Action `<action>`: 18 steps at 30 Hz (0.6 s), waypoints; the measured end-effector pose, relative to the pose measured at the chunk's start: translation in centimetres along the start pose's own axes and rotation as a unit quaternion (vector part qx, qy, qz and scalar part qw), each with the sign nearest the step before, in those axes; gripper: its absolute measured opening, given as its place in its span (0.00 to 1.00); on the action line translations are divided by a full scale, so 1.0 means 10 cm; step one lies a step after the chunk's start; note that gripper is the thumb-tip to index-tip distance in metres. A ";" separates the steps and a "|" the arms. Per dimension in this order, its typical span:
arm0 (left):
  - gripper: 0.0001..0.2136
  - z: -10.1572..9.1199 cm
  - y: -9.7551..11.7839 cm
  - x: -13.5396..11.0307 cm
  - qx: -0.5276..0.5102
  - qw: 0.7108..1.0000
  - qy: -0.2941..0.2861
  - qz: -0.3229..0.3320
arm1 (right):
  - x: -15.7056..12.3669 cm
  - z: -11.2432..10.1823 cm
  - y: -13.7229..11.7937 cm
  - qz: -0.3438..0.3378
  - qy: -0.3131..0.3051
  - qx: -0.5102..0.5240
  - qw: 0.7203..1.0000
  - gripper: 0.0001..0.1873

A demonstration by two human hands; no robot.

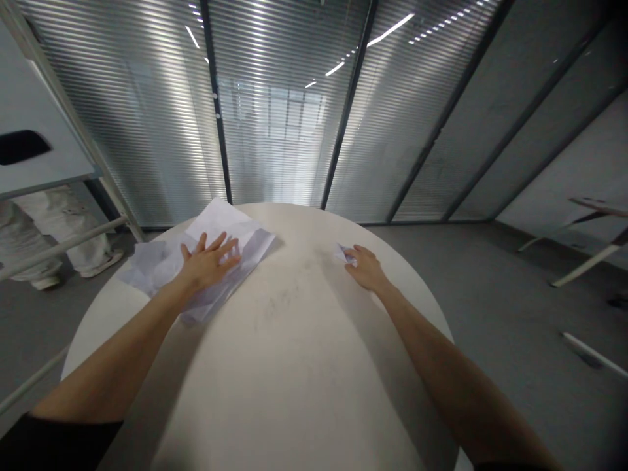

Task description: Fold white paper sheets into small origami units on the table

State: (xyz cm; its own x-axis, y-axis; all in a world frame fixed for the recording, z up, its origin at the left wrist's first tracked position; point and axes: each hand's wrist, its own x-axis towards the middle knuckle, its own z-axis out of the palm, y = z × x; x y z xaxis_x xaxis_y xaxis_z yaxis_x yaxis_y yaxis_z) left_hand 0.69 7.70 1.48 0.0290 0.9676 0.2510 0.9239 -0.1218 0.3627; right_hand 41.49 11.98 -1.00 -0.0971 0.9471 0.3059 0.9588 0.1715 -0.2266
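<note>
My left hand (209,263) lies flat, fingers spread, on a loose pile of white paper sheets (223,226) at the far left of a round white table (299,366). My right hand (366,267) rests on the table at the far right, its fingers curled round a small folded piece of white paper (343,254). Most of that small piece is hidden by the fingers.
A wall of glass panels with closed blinds (275,111) stands just behind the table. At the left stand a white board on a metal frame (44,157) and a person's legs in light trousers (59,235). Grey floor (515,307) lies to the right.
</note>
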 end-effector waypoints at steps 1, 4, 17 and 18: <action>0.22 0.08 -0.02 0.01 -0.008 1.000 -0.011 -0.002 | -0.01 -0.01 0.00 -0.005 -0.010 -0.004 1.000 0.22; 0.23 0.22 -0.08 0.02 -0.049 0.998 -0.035 -0.015 | -0.02 -0.04 -0.01 -0.019 -0.024 -0.008 1.000 0.21; 0.22 -0.04 0.18 -0.11 0.003 0.999 -0.016 0.041 | -0.24 -0.30 -0.46 -0.189 -0.079 0.054 0.977 0.10; 0.23 -0.09 0.29 -0.16 -0.013 0.998 0.006 0.068 | -0.28 -0.33 -0.54 -0.220 -0.082 0.078 0.969 0.10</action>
State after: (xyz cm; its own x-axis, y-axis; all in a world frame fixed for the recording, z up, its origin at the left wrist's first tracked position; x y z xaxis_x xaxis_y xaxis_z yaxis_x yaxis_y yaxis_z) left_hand 2.97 5.57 2.88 0.1484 0.9391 0.3101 0.9015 -0.2573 0.3479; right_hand 37.45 7.49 2.45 -0.5406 0.8012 0.2567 0.7639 0.5953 -0.2491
